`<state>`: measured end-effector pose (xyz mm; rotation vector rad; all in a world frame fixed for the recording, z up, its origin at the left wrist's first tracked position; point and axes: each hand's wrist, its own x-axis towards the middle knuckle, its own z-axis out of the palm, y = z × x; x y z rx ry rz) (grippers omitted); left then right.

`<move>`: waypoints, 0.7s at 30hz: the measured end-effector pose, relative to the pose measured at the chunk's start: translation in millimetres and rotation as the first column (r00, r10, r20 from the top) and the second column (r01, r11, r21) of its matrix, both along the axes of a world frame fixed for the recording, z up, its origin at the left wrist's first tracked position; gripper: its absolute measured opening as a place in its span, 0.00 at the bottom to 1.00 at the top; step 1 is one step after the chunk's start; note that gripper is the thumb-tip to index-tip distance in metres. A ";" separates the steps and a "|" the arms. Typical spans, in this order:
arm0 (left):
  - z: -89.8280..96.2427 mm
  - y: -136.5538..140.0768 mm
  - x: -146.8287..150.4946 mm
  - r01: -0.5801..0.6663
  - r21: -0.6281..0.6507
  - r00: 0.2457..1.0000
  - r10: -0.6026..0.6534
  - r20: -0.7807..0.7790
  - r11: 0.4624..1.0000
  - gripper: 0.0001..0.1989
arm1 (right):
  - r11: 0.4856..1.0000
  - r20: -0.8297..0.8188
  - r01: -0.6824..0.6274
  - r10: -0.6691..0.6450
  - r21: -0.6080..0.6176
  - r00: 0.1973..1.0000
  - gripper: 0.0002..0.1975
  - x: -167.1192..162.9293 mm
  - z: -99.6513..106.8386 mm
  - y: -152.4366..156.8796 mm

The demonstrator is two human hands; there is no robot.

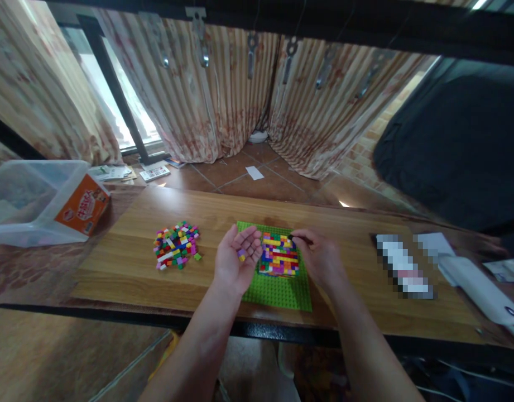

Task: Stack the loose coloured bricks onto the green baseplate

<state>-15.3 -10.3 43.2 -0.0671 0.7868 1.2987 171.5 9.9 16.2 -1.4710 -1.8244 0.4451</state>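
My left hand [239, 258] is turned palm up and cupped, with a few small building bricks [241, 256], purple and yellow, lying in it. It is held over the left side of a green baseplate [277, 296]. On that plate stands a multicoloured block of building bricks [279, 254], packed in rows. At its far right corner, my right hand [321, 254] is closed in a pinch on a small dark building brick [291, 237], partly covered by the fingertips. Whether this brick touches the block cannot be made out.
A heap of loose coloured bricks [177, 245] lies left on the wooden board [131, 285]. A clear plastic bin [39, 201] with an orange label stands at far left. On the right are a blurred-out object [403, 265] and a white device [483, 290]. Curtains hang behind.
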 end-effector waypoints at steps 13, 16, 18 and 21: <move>-0.5 -0.4 -1.0 -0.001 0.005 1.000 0.001 -0.002 1.000 0.17 | 0.998 0.001 -0.049 0.049 0.035 0.999 0.11 2.8 -5.2 2.4; -1.0 -0.3 -0.3 0.004 0.003 1.000 -0.004 -0.008 1.000 0.17 | 0.998 -0.025 -0.052 0.053 0.040 0.998 0.10 3.0 -8.2 2.7; -1.2 -0.2 0.1 0.004 -0.002 1.000 -0.004 -0.010 1.000 0.17 | 0.997 -0.047 -0.066 0.068 0.035 0.997 0.10 3.1 -10.8 3.0; -1.5 0.1 0.2 0.000 -0.010 1.000 0.000 -0.011 1.000 0.16 | 0.998 -0.085 -0.070 0.071 0.009 0.994 0.10 2.8 -13.7 3.5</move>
